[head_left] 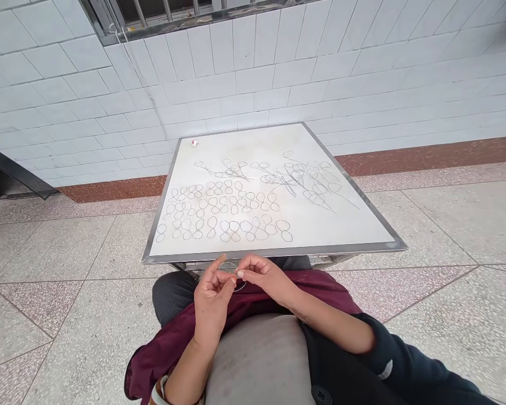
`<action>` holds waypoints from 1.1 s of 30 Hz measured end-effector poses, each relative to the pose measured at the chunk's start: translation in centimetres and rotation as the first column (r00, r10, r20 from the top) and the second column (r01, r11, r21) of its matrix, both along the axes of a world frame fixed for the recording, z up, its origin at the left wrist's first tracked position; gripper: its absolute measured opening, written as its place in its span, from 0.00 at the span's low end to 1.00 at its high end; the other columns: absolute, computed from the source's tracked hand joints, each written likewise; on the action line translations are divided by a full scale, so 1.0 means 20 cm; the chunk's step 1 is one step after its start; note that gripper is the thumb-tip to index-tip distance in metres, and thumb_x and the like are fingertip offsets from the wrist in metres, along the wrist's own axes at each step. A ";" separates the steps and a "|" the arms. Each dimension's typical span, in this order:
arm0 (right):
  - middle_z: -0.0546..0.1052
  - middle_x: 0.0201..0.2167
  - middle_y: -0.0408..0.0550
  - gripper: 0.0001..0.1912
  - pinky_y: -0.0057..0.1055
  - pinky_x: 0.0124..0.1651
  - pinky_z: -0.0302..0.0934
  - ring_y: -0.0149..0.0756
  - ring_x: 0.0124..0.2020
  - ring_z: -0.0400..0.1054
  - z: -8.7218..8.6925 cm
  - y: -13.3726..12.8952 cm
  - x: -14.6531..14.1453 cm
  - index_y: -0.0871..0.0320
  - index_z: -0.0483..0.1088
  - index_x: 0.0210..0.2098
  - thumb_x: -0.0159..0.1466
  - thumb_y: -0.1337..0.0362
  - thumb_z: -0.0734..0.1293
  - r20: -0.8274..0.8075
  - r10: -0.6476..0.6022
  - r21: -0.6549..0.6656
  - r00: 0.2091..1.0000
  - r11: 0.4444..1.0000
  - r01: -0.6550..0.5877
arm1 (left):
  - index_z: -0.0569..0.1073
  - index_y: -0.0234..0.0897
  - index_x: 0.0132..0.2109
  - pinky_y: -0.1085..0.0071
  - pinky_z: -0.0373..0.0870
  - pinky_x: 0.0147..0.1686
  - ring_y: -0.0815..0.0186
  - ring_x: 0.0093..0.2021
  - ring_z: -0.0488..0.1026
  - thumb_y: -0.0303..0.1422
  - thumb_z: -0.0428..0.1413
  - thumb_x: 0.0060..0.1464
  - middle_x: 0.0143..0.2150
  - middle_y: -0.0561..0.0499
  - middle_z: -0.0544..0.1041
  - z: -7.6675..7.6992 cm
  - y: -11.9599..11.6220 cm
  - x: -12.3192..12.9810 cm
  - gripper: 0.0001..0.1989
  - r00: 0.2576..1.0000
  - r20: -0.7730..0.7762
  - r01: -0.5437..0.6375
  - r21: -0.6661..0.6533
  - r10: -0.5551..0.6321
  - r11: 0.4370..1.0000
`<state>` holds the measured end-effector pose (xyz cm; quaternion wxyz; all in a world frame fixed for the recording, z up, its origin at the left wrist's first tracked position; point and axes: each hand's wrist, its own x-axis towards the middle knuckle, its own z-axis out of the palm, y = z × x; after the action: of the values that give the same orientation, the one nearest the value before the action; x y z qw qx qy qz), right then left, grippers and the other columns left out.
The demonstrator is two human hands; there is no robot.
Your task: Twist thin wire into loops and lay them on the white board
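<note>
Just in front of the table's near edge, my left hand (214,292) and my right hand (265,275) meet at the fingertips. Between them is a thin wire loop (241,288), pinched by thumb and fingers of both hands. Part of the loop curves above the left fingers, and another part shows below the right fingertips. The crossing point is hidden by the fingertips. On the white table (341,230) beyond lie several figure-eight wire pieces (230,230) in rough rows. Farther back, long looped wires (293,174) lie in loose tangled bunches.
A small white and red object (194,144) sits at the table's far left corner. The metal table rim (274,251) runs close in front of my knees. Behind the table stands a white tiled wall (253,67) with a barred window (168,11). Stone flooring (109,315) surrounds me.
</note>
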<state>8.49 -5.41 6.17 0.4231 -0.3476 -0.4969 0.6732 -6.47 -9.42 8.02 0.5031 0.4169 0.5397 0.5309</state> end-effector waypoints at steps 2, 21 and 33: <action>0.70 0.28 0.40 0.11 0.29 0.35 0.56 0.28 0.28 0.60 0.01 0.01 0.01 0.57 0.72 0.35 0.62 0.55 0.68 0.030 0.005 -0.012 1.000 1.000 -0.005 | 0.70 0.41 0.56 0.74 0.68 0.40 0.71 0.32 0.72 0.32 0.63 0.50 0.30 0.56 0.76 0.01 0.00 0.00 0.26 1.000 0.008 0.014 -0.001 -0.014 1.000; 0.72 0.29 0.40 0.11 0.30 0.42 0.57 0.30 0.32 0.64 0.00 0.02 0.00 0.57 0.72 0.32 0.56 0.56 0.72 -0.065 -0.018 -0.083 0.998 0.996 0.012 | 0.73 0.38 0.53 0.68 0.69 0.45 0.68 0.34 0.75 0.33 0.65 0.47 0.31 0.53 0.79 -0.04 0.01 -0.01 0.24 0.992 0.108 0.063 -0.041 -0.058 0.997; 0.71 0.38 0.47 0.11 0.32 0.36 0.62 0.34 0.36 0.66 0.03 0.05 0.03 0.53 0.72 0.43 0.62 0.58 0.68 0.301 -0.060 0.355 0.952 0.933 -0.053 | 0.64 0.40 0.63 0.70 0.68 0.41 0.67 0.32 0.72 0.32 0.61 0.51 0.29 0.55 0.76 -0.03 0.00 -0.02 0.32 0.987 -0.126 0.104 -0.006 -0.103 0.995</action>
<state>9.01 -4.35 6.77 0.3981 -0.3660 -0.6704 0.5081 -6.85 -9.40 7.49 0.4948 0.4772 0.5478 0.4768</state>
